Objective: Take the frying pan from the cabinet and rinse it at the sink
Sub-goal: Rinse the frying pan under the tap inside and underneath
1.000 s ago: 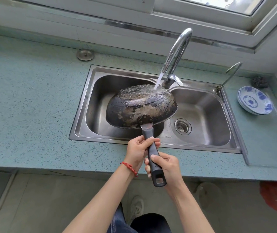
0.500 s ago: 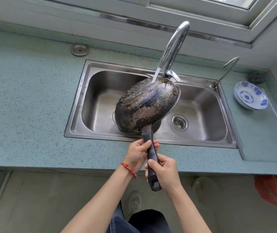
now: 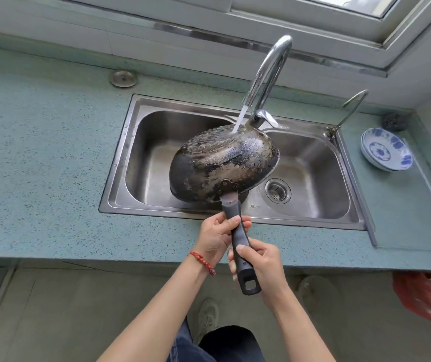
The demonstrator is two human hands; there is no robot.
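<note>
Frying pan (image 3: 224,163) held upside down over the sink (image 3: 120,158), tilted so the tap (image 3: 269,71) stream hits its scorched underside and runs off into the basin. Left hand (image 3: 215,237) wrapped round the upper handle, right hand (image 3: 261,259) gripping nearer the end; both closed tight.

Speckled teal countertop (image 3: 39,152), inset double sink (image 3: 120,163), stacked blue-patterned bowls (image 3: 386,150) (far right), steel scourer (image 3: 394,122)

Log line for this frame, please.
phase: rinsing | frying pan underside up under faucet stream | left hand, right hand on handle | over sink
</note>
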